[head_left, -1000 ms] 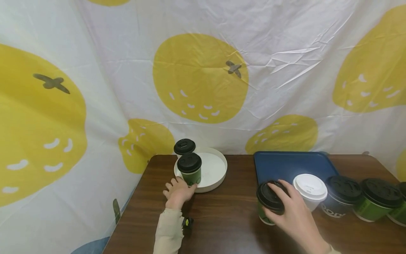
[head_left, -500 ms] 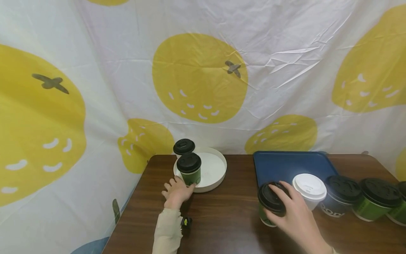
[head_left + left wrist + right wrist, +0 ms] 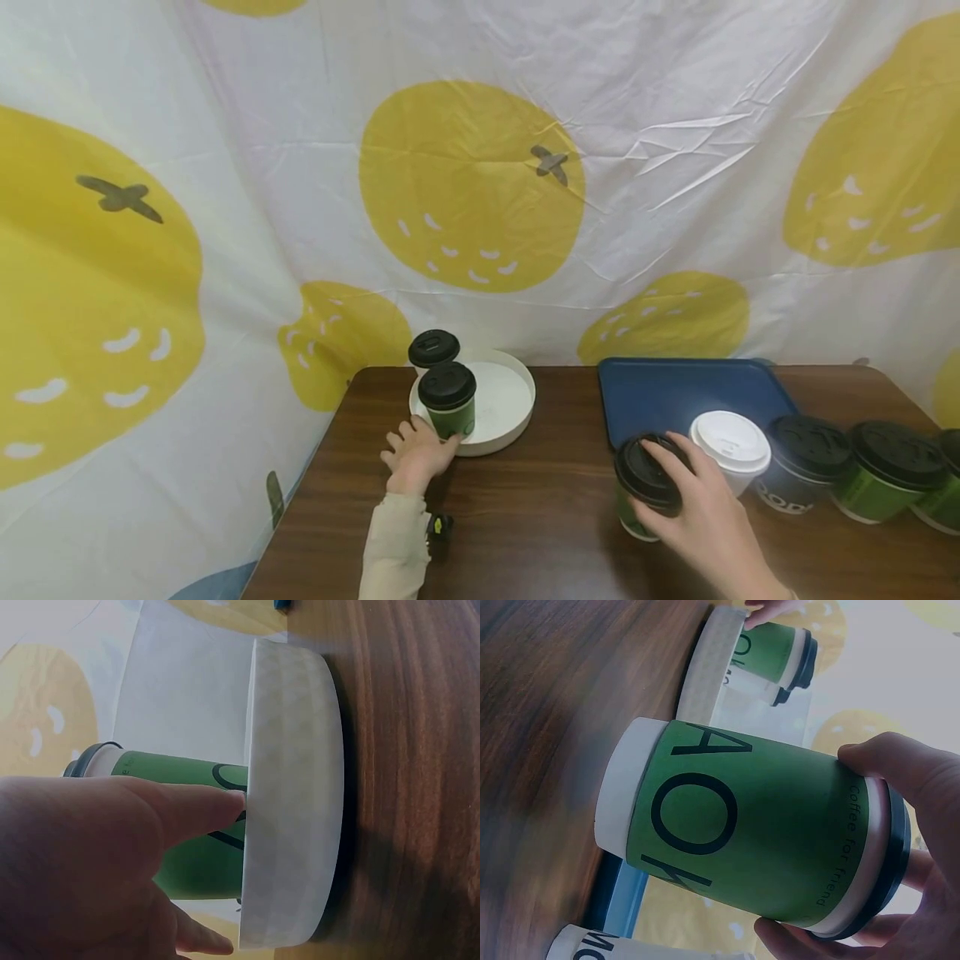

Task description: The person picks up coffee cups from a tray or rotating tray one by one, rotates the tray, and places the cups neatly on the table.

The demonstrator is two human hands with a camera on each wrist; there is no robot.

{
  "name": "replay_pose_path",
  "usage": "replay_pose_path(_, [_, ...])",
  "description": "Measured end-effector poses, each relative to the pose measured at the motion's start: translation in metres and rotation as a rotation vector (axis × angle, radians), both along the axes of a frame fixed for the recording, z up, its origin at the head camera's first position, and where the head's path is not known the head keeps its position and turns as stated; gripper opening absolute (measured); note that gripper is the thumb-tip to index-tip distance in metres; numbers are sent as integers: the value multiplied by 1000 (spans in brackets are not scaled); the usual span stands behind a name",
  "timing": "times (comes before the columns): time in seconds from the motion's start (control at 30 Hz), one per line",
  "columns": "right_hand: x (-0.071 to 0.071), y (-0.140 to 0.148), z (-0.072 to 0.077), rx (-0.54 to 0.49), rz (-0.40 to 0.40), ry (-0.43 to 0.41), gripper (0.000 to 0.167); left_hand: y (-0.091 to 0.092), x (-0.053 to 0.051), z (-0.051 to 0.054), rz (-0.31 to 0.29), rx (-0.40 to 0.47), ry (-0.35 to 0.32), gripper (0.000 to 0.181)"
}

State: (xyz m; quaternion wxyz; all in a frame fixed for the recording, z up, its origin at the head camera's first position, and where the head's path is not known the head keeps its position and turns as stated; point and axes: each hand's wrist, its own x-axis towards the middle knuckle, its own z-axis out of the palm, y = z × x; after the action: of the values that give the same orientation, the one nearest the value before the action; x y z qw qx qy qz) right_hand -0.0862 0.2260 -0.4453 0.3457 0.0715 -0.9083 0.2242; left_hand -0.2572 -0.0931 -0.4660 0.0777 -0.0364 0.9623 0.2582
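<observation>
My right hand (image 3: 708,512) grips a green paper coffee cup (image 3: 727,825) near its black lid (image 3: 647,473), thumb on one side and fingers on the other. Whether this cup's base touches the table cannot be told. On the left, a second green coffee cup (image 3: 452,421) with a black lid stands in a round white tray (image 3: 517,429). Beside that cup and the tray's rim is my left hand (image 3: 420,458), its fingers spread and its thumb straight across the cup's front (image 3: 199,862). Another black-lidded cup (image 3: 433,346) stands behind, partly hidden.
A blue rectangular tray (image 3: 675,387) lies at the back right. Right of my right hand stand a white-lidded cup (image 3: 731,446), a dark cup (image 3: 806,458) and green cups (image 3: 870,492) with black lids. A patterned cloth (image 3: 480,325) hangs behind the brown table (image 3: 540,517).
My right hand and its green cup have shifted slightly right and toward me. My left hand stays almost still beside the cup in the white tray.
</observation>
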Motion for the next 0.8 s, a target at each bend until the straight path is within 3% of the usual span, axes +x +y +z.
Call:
replay_pose_path(0.57, [5, 4, -1, -4, -5, 19, 72, 4, 4, 4, -6, -14, -19, 88])
replay_pose_path(0.8, [6, 7, 0, 2, -7, 43, 73, 4, 2, 1, -9, -16, -3, 90])
